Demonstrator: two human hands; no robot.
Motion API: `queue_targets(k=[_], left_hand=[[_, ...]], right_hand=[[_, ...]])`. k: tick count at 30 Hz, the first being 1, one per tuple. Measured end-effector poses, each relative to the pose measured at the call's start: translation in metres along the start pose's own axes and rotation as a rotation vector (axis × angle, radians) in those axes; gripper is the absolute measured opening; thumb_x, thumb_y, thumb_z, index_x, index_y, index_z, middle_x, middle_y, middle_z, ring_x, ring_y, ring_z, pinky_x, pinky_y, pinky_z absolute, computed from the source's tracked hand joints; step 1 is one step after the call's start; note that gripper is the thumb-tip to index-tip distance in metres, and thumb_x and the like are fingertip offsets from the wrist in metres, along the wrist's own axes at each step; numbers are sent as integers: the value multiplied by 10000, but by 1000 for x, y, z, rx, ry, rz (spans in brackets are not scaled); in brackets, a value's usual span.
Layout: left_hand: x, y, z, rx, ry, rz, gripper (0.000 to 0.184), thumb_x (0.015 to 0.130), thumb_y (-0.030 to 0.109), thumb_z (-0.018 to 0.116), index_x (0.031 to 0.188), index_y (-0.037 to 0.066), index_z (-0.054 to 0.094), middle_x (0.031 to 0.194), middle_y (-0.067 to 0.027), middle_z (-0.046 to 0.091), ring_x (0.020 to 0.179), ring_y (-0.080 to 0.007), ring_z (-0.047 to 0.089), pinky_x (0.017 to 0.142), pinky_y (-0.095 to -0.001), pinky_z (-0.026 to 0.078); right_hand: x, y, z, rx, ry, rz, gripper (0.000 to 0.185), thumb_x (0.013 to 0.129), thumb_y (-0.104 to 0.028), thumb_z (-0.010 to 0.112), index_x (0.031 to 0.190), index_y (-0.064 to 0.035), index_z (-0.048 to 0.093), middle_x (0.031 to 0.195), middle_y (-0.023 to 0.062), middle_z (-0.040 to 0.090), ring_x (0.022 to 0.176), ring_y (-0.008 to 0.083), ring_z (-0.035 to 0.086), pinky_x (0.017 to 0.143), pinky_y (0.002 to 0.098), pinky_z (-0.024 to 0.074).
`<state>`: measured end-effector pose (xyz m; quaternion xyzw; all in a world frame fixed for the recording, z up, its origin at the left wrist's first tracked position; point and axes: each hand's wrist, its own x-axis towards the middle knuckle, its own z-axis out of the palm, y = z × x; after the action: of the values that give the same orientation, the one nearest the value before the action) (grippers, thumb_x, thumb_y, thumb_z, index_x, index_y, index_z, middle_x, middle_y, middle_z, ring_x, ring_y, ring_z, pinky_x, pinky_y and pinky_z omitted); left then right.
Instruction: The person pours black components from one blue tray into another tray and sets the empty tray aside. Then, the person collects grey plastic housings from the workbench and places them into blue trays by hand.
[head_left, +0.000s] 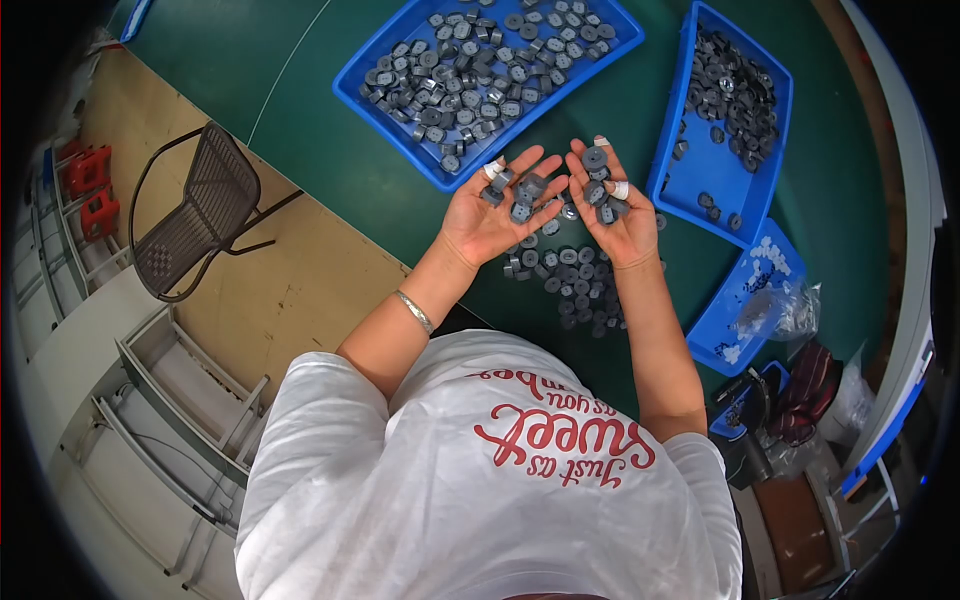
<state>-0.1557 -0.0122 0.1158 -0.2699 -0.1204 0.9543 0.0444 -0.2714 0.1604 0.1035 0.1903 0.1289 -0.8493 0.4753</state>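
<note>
Both my hands are raised palm up over the green table, side by side. Several small grey round parts [522, 211] lie on the palm and fingers of my left hand [490, 222], which has white tape on a finger. My right hand [622, 228] holds several more grey parts [594, 160] along its slightly curled fingers, with white tape on two digits. Below and between the hands, a loose pile of grey parts [575, 280] sits on the table. Just beyond my left hand is a blue tray [447, 182] holding many such parts.
Another blue tray [715, 215] of grey parts stands at the right on the green table [320, 120]. Nearer is a blue tray [708, 335] with white and black bits and a plastic bag [797, 312]. A dark chair [215, 190] stands at the left.
</note>
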Motion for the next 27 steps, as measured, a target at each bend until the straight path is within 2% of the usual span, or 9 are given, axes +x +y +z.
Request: queue_targets(k=[5,19,21,22,24,25,26,27], left_hand=[[-1,1,0,-21,-16,-3,476,963,311,434,1354,42,468,1403,-151,448,1282,-359,438,1082,-500,349],[-1,3,-2,-4,13,18,461,971,341,443,1319,43,498,1361,-150,478,1229,-343,488,1062,-493,377],[-3,2,6,-5,93,37,432,978,369,446,1227,32,552,1302,-170,525,1172,-341,533,994,-486,445],[-2,6,9,-5,91,39,432,978,369,446,1227,32,552,1302,-170,525,1172,-341,533,994,-486,445],[-2,23,13,150,103,139,437,977,414,452,1117,22,583,1211,-187,581,1093,-337,584,890,-465,512],[-1,33,24,244,110,244,447,974,438,456,1044,17,591,1137,-192,614,1013,-328,619,799,-441,545],[4,47,29,345,36,340,468,977,454,441,1045,17,595,1124,-172,618,988,-299,626,792,-411,545],[8,59,45,480,75,475,492,990,462,409,1039,10,598,1096,-153,625,955,-264,631,778,-377,543]], right_hand=[[1,2,4,-25,13,-18,624,772,88,438,1383,-35,410,1456,189,365,1366,367,333,1104,462,357],[6,3,2,-48,-5,1,654,762,90,431,1402,-38,394,1471,185,346,1366,361,335,1086,463,371],[8,4,7,-64,-16,5,628,787,69,447,1404,-33,385,1465,188,353,1354,362,354,1080,461,379],[12,4,12,-64,-18,5,628,787,69,447,1404,-33,385,1465,188,353,1354,362,354,1080,461,379],[26,6,25,-28,-14,0,560,857,-6,480,1406,-28,375,1462,194,352,1337,372,376,1080,467,380],[36,9,37,-88,12,-23,536,893,-82,492,1410,-25,365,1467,197,344,1324,383,389,1077,473,377],[51,11,51,-151,36,-46,526,929,-158,504,1414,-21,355,1471,199,336,1311,394,403,1074,479,375],[63,14,66,-149,42,-51,526,929,-158,504,1414,-21,355,1471,199,336,1311,394,403,1074,479,375]])
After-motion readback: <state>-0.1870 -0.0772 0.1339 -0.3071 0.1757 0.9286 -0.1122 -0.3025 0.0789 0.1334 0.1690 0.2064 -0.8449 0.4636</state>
